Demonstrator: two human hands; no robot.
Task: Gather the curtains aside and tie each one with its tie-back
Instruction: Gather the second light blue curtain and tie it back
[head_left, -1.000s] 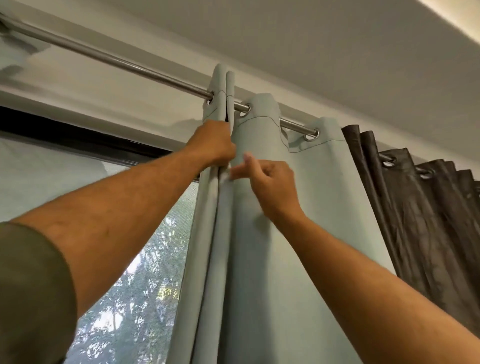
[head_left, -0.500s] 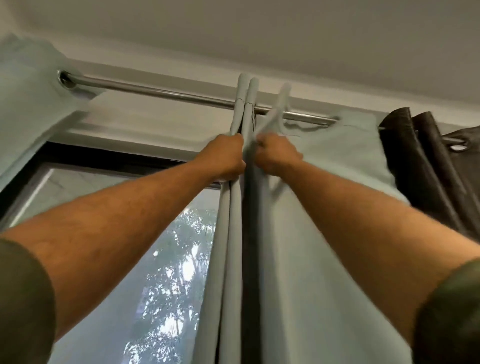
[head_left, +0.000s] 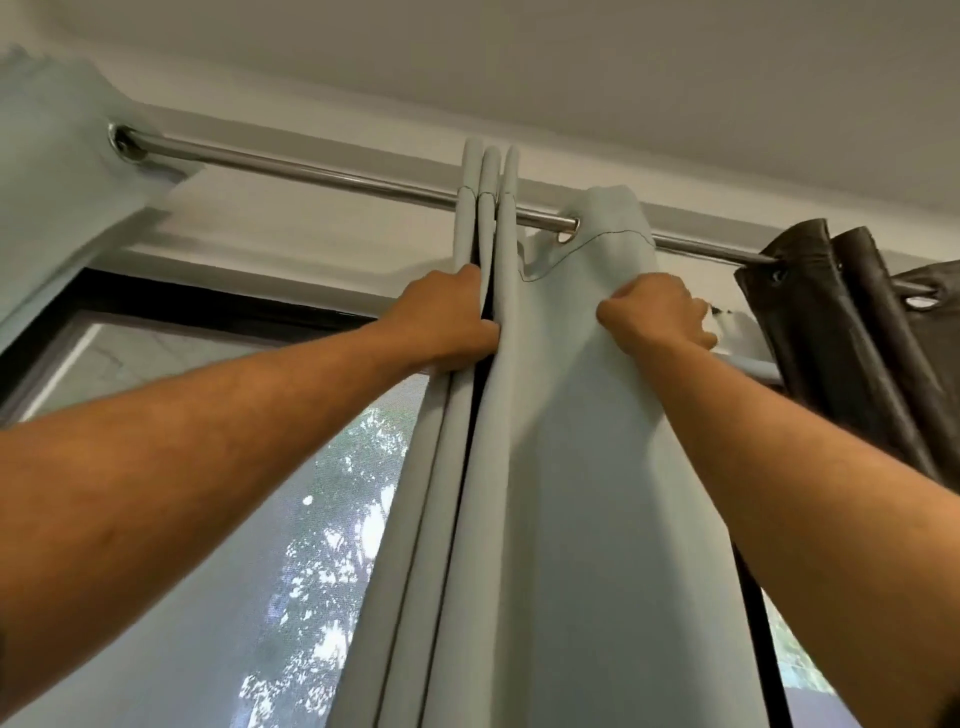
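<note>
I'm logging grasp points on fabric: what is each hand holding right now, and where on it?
The left hand grips the bunched folds of the pale curtain just below the rod; the right hand pinches its next loose fold near the top.

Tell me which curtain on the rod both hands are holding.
The pale green curtain in the middle: the left hand grips its gathered pleats, the right hand pinches its loose fold. The dark brown curtain hangs untouched at right.

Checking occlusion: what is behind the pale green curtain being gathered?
Behind the pale green curtain: a dark window frame and tree-lit window pane at its right edge. The rest is covered.
</note>
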